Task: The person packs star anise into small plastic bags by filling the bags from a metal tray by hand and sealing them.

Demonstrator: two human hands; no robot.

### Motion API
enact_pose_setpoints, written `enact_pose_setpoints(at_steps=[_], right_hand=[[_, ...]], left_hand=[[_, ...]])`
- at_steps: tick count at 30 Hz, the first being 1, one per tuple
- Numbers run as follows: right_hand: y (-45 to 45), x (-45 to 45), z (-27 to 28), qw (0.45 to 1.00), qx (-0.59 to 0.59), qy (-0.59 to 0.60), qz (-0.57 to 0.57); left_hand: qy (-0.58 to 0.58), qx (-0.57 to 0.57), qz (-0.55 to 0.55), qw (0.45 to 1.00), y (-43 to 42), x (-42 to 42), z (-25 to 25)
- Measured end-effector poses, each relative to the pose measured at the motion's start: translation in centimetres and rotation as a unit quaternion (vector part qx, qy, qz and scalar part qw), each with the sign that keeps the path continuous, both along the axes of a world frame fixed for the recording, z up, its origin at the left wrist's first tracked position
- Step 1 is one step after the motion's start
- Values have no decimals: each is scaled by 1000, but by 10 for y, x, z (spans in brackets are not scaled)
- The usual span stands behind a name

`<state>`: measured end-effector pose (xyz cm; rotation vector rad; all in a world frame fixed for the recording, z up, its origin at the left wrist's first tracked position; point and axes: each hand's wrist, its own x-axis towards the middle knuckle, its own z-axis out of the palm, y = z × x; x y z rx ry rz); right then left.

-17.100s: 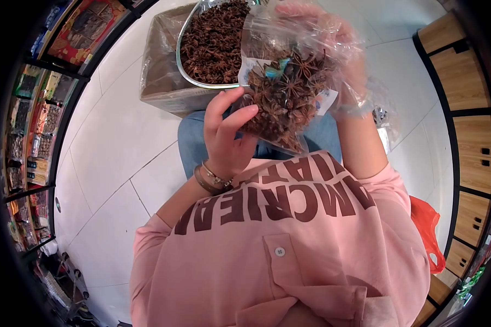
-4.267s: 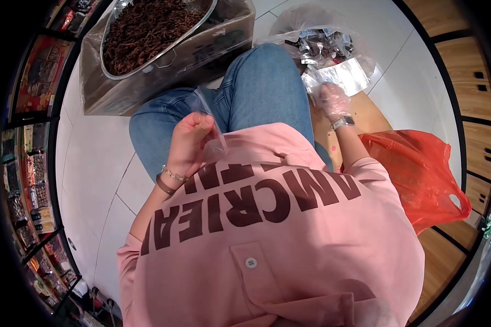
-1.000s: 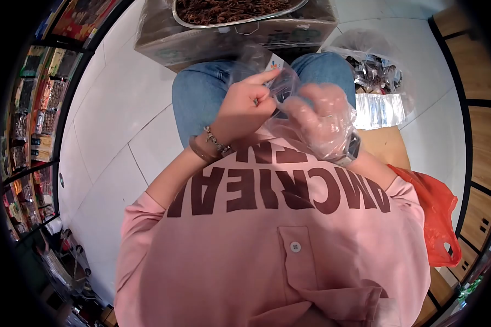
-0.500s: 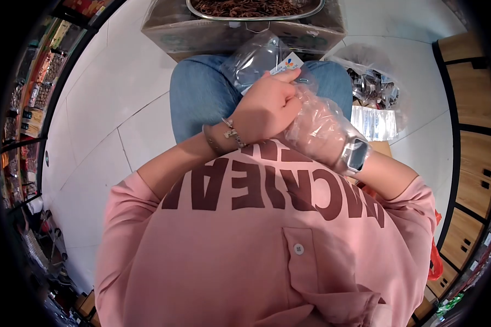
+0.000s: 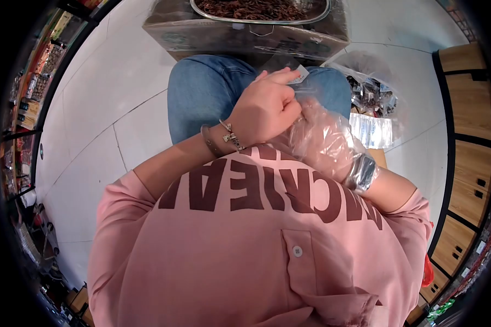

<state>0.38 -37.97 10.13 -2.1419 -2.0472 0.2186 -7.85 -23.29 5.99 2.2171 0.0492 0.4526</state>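
Note:
My left hand [image 5: 264,106], bare and with bracelets at the wrist, is over my lap with its fingers closed on a clear plastic bag [image 5: 282,64]. Its forefinger stretches along the bag beside a small white label [image 5: 300,75]. My right hand [image 5: 323,133] wears a loose, clear plastic glove and has a watch [image 5: 361,173] at the wrist. Its bent fingers meet the near edge of the bag, right beside my left hand. Part of the bag is hidden behind my left hand, and glare on the glove blurs the right fingertips.
Beyond my knees stands a cardboard box [image 5: 245,43] bearing a metal tray [image 5: 267,22] of reddish-brown dried pieces. An open plastic bag [image 5: 373,68] of small packets sits right of my knee, with silvery packets [image 5: 371,129] in front. Shelves [image 5: 30,109] and wooden cabinets [image 5: 472,180] line the sides.
The clear bag, puffed out and wide before, now looks flatter and narrower. Its label has tilted and is partly covered. My right wrist has turned, and the watch face no longer shows.

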Motion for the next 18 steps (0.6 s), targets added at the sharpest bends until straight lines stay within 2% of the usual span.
enact_pose_setpoints(at_steps=[2,4,7,10,13,14,17,18], right_hand=[[2,12,-7,994,78,-39,65],[4,11,-14,994,100,-31,38],[2,12,-17,996,65,-44,53],[3,15,-16,994,58,-51,72],[6,20,-8,993,79,-52,75],[6,21,-6,992,85,-53,75],[8,23,4,992,81,17,92],[10,26,7,992,63,-7,111]], left_hand=[[-17,-34,-38,999,-1,2,0],[-40,-109,-78,990,-2,5,-6],[-38,-96,-109,989,0,5,-5],[8,-1,-170,985,16,5,5],[97,-9,-229,969,44,10,29],[62,72,-239,966,51,11,29],[61,200,-215,954,45,13,31],[46,206,-212,954,44,14,27]])
